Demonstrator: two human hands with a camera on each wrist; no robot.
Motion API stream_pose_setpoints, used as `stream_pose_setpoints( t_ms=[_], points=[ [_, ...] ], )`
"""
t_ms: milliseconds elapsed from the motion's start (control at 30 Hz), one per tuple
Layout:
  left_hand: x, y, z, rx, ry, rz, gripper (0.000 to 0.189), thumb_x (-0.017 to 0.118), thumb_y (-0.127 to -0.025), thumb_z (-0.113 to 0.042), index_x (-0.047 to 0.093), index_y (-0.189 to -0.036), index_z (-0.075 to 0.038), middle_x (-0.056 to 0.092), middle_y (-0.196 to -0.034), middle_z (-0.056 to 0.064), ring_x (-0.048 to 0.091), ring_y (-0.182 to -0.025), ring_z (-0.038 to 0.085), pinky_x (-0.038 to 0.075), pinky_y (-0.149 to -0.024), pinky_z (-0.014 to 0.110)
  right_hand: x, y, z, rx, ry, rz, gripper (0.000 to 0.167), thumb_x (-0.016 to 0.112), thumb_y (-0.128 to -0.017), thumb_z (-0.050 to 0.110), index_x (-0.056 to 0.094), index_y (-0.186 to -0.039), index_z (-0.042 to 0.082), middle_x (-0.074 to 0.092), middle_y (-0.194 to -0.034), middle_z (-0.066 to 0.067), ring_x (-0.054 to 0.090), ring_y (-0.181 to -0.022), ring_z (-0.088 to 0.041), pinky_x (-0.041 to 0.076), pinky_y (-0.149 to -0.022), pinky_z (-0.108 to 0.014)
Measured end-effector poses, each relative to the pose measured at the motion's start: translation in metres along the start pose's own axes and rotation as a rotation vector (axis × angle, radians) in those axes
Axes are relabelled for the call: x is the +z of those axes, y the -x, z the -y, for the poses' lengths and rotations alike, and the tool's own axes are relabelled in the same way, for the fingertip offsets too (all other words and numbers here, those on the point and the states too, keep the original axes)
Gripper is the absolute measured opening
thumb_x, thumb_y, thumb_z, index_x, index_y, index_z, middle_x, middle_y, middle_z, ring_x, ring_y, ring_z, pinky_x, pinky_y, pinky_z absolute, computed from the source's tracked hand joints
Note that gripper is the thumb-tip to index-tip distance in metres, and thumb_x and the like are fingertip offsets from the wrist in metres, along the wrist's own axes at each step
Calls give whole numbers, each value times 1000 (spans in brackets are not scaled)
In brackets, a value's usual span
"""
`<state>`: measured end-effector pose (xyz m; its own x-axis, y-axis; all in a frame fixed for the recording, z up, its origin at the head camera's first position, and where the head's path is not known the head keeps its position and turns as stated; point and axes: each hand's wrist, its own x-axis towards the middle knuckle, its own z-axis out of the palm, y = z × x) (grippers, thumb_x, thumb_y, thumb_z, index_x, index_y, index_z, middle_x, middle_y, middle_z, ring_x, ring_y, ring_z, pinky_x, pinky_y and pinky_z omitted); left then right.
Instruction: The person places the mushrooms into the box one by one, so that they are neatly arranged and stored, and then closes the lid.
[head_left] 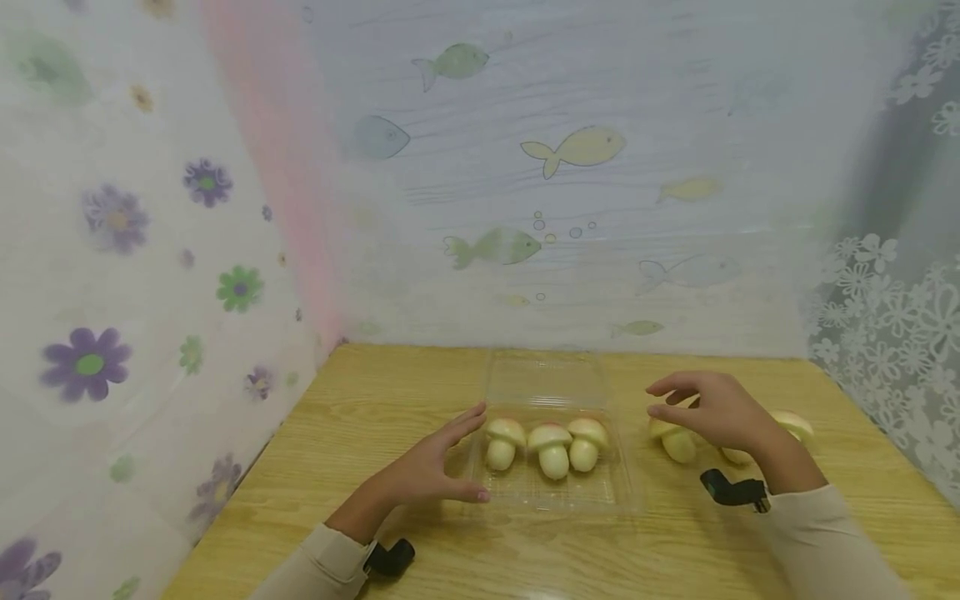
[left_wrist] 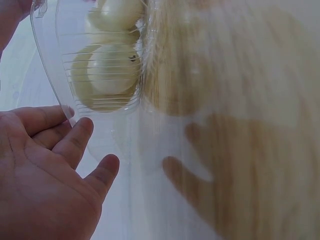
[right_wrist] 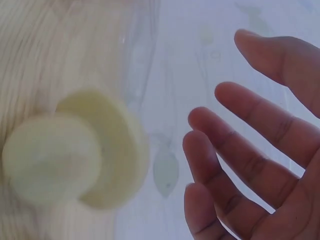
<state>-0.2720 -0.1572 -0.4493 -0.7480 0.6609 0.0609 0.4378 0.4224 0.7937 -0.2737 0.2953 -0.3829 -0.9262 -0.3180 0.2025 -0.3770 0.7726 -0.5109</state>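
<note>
A clear plastic clamshell box (head_left: 551, 507) lies on the table with its lid (head_left: 546, 379) raised at the back. Three toy mushrooms (head_left: 554, 462), pale with yellowish caps, sit inside it. At the box's left side is my left hand (head_left: 427, 471), thumb and fingers spread, fingertips at the wall. In the left wrist view the fingertips (left_wrist: 82, 127) meet the clear plastic edge. My right hand (head_left: 716, 412) hovers over more mushrooms right of the box, its fingers loosely bent and holding nothing. One such mushroom (right_wrist: 52, 160) shows beside that hand in the right wrist view.
Another mushroom (head_left: 792, 425) is partly hidden behind the right wrist. The wooden table (head_left: 360, 400) meets a fish-patterned wall covering (head_left: 480, 200) at the back. Flower-patterned coverings (head_left: 90, 283) stand to the left and right. Black wrist mounts (head_left: 390, 557) stick out below both wrists.
</note>
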Motion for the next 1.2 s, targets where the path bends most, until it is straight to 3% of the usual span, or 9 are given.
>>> stream_pose_setpoints(
  t_ms=[233,467,767,1033,1200],
  points=[
    [-1,0,-2,-9,9,-3,105,85,-86,-45,18,-165,-36,6,-171,-23,8,-162,20,26,-123,63,-13,14,-16,76,5,-22,47,70,-98,47,70,-133,16,68,-133,-17,70,-106,-33,60,-76,-45],
    [-1,1,-1,-8,19,-2,105,85,-86,-43,17,-166,-34,5,-173,-19,9,-161,22,26,-123,63,-25,23,-35,86,52,-71,46,70,-99,44,69,-135,14,66,-134,-22,70,-106,-38,60,-78,-52],
    [-1,0,-1,-4,2,-3,108,85,-86,-44,18,-168,-23,6,-176,-8,11,-161,25,28,-121,66,-41,37,-63,193,45,-102,58,63,-102,49,63,-142,6,53,-145,-33,59,-119,-54,57,-80,-60],
    [0,0,-3,-17,-1,-5,107,85,-87,-41,18,-168,-24,6,-172,-23,10,-161,22,27,-122,64,-51,47,-88,258,63,-115,61,60,-104,49,60,-142,2,48,-145,-39,53,-123,-58,52,-77,-64],
    [0,0,-4,-18,0,-1,105,85,-87,-40,18,-167,-30,6,-175,-13,9,-162,22,27,-122,65,-55,55,-101,318,58,-130,65,59,-104,50,58,-143,-1,44,-147,-41,49,-123,-59,50,-77,-63]
  ],
)
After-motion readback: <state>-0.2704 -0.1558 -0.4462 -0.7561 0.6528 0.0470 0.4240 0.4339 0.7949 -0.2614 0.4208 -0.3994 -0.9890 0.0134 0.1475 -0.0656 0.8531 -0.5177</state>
